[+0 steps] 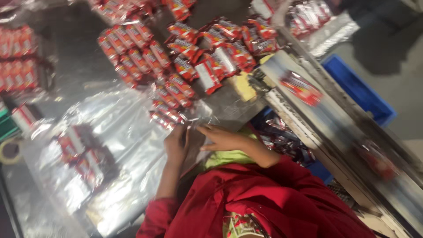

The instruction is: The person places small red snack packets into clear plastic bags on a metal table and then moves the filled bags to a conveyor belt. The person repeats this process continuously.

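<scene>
The view is blurred. My left hand (176, 142) is curled on the crumpled edge of a clear plastic bag (132, 128) that lies over the steel table (75, 39). My right hand (222, 139) lies beside it, fingers stretched toward the same edge; whether it grips the film is unclear. Just beyond both hands is a stacked row of red snack packets (169, 103). More red packets (132, 50) lie in rows and loose heaps (220, 48) further back. Red sleeves cover my arms.
A sloped metal conveyor (335, 128) runs along the right with one red packet (302, 88) on it. A blue crate (359, 90) sits beyond it. Filled clear bags (81, 154) and wrapped bundles (17, 57) lie at left, near a tape roll (8, 152).
</scene>
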